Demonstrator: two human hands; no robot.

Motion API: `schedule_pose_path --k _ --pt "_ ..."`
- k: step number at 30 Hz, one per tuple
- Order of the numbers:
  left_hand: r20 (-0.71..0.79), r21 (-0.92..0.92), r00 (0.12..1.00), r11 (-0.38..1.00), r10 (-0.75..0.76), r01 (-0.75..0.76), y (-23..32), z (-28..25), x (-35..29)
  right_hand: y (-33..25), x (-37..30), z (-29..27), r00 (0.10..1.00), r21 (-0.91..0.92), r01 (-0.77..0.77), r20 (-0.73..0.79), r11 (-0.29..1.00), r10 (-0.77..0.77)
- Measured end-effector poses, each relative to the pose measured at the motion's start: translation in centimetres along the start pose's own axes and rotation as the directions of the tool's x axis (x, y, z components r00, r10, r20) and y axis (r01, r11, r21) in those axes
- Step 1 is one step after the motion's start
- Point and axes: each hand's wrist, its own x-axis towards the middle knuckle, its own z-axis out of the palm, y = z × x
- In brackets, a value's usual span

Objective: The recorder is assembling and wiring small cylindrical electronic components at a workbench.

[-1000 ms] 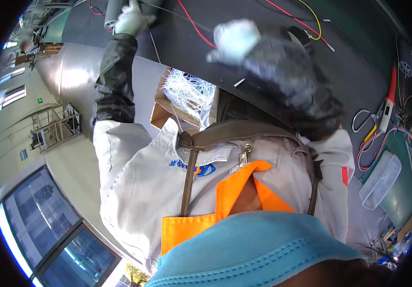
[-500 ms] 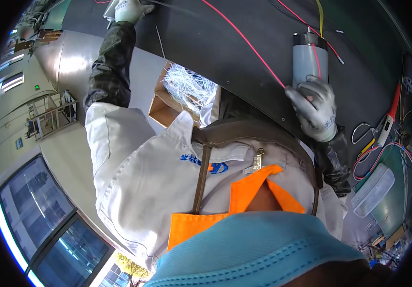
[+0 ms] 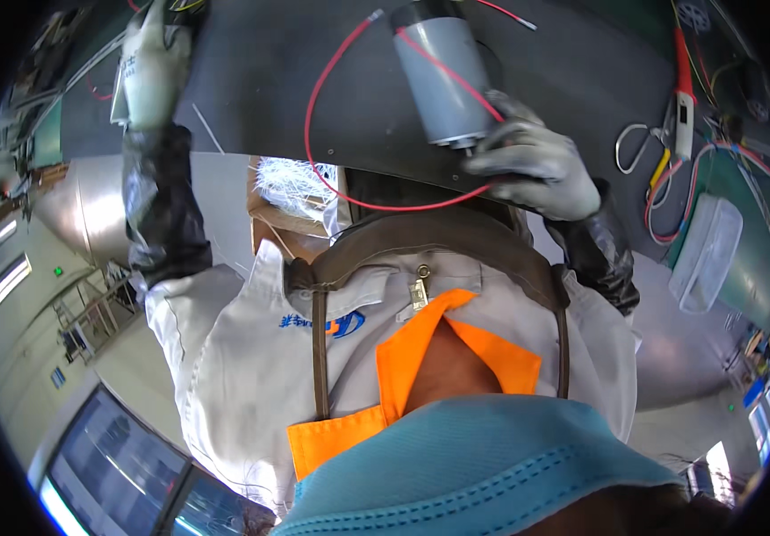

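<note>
Gripping the lower end of a grey cylindrical motor with a dark cap [image 3: 438, 76], our right hand [image 3: 532, 161], in a pale grey glove, has its fingers wrapped around the shaft end, while the body of the motor stands up and away from us over the dark grey table [image 3: 572, 62]. A thin red wire [image 3: 331, 98] runs diagonally across the motor's side, loops out to the left over the table, and curves back under our right hand along the near edge.

Our left hand [image 3: 148, 67], also in a pale glove, rests far out on the left part of the table, well apart from the motor; we cannot tell whether it is closed on anything, since its fingers are cut off by the picture's upper rim.

To the right of the motor lie a red-handled tool [image 3: 684, 85], a loose white wire loop [image 3: 631, 147] and a bundle of red and yellow wires [image 3: 662, 192]. A clear plastic tray [image 3: 706, 255] sits on a green mat [image 3: 756, 232] farther right. Below the table's near edge, between our arms, a brown cardboard box holding white strands [image 3: 291, 188] shows. Our white work jacket with an orange collar [image 3: 385, 357], a brown apron strap and a blue face mask [image 3: 483, 473] fill the lower part of the view.
</note>
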Motion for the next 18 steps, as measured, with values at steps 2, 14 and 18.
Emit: schedule_pose_path --k 2,14,18 --pt "0.071 -0.489 0.997 0.87 -0.021 0.053 10.7 -0.8 0.8 -0.1 0.4 0.9 0.999 -0.052 0.026 0.028 0.998 -0.024" --pt "0.693 -0.716 0.712 0.005 -0.111 0.698 17.8 6.0 -3.6 3.9 13.1 -3.6 0.953 -0.699 0.179 -0.052 0.692 -0.299" --pt "0.781 -0.618 0.624 -0.101 0.035 0.78 15.9 6.0 -5.3 7.6 13.5 -2.5 0.957 -0.826 -0.034 0.136 0.563 0.257"
